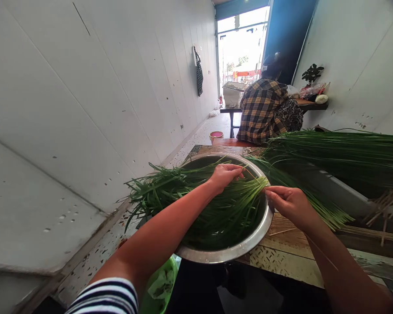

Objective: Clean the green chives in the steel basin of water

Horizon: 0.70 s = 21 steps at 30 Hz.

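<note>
A wide metal basin (227,255) stands in front of me, filled with long green chives (229,209) whose leafy ends hang over its left rim. My left hand (227,175) is above the basin, fingers closed in a pinch on one end of a thin straw (249,173). The straw runs toward the pale cut ends of the chives. At the basin's right rim, my right hand (288,203) pinches the straw right beside those ends. A length of straw trails back from it along my right forearm. Whether the straw goes fully round the bunch is hidden.
More chives (343,148) lie heaped on the right, over a pale container (340,187). Loose dry straws (388,209) lie beside them on the wooden table (278,253). A green bag-lined bin (160,288) sits below left. A person in a plaid shirt (260,109) sits ahead.
</note>
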{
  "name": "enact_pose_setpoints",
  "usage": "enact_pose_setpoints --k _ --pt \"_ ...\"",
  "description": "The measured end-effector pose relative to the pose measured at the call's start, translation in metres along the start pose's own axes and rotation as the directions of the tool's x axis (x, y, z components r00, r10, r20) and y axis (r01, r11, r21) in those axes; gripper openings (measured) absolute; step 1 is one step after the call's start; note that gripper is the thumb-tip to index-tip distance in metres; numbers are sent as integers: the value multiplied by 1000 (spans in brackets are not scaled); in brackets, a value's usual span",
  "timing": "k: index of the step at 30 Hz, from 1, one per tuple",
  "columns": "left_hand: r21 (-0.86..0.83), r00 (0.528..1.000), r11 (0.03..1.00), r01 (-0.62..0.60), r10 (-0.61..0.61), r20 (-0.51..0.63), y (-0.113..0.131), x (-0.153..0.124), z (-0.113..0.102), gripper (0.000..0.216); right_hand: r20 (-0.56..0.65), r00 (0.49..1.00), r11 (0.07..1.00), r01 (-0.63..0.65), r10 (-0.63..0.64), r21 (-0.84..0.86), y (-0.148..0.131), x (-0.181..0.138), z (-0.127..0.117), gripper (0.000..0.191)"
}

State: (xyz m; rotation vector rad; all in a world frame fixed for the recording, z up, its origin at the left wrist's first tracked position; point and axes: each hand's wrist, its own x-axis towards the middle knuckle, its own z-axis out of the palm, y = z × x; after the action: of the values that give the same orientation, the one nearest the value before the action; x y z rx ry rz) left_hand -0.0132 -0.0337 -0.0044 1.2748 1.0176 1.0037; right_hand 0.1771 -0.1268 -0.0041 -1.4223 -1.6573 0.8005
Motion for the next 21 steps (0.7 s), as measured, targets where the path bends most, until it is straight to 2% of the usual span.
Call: enact_pose_setpoints --k 14,21 --pt "-23 1000 1000 -13 13 12 -3 1 -1 13 -2 1000 1000 10 -10 -27 0 0 0 35" --pt "-30 999 998 -51 51 -4 -3 0 -1 15 28 1000 1000 -11 11 22 -2 -1 1 39"
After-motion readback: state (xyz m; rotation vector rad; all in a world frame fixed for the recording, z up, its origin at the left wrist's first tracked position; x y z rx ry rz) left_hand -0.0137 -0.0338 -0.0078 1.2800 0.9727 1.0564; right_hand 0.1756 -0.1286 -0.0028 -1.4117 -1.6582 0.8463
